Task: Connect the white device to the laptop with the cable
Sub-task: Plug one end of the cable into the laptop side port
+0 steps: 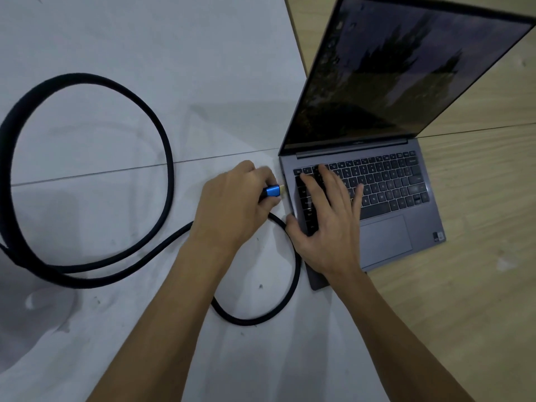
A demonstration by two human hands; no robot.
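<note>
Pinching the blue plug [271,191], left hand [232,207] seemingly meets laptop [406,227]; right hand [327,219] lies flat, empty.

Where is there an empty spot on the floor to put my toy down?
The pale floor beyond the cable, left of the laptop lid, is bare. So is the wooden floor right of the laptop, and the patch inside the big cable loop. It is crowded where the left hand holds the blue plug at the laptop's edge, beside the right hand.
</note>
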